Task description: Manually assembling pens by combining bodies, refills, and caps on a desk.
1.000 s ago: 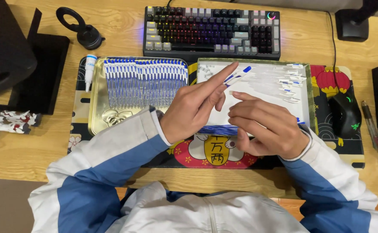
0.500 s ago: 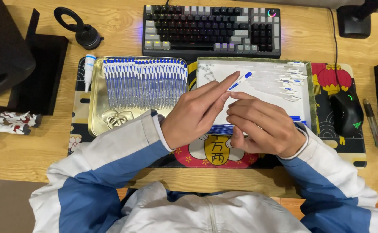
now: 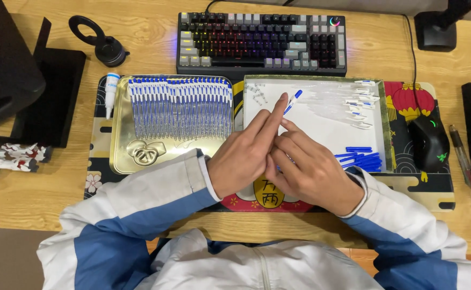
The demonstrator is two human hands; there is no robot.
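My left hand and my right hand meet over the desk mat, fingers pressed together around a clear pen with a blue tip that sticks up past my left fingertips. Left of them a gold tray holds a row of several finished blue-and-clear pens. Behind my hands a white tray holds clear pen barrels and several blue refills. Which hand carries the pen's weight is hard to tell; both touch it.
A backlit keyboard lies at the back. A black mouse sits at the right on the patterned desk mat. A small white tube lies left of the gold tray, a black stand beyond it.
The pen between my fingers has tipped more upright and my hands have closed tighter together around it. The trays stay where they were.
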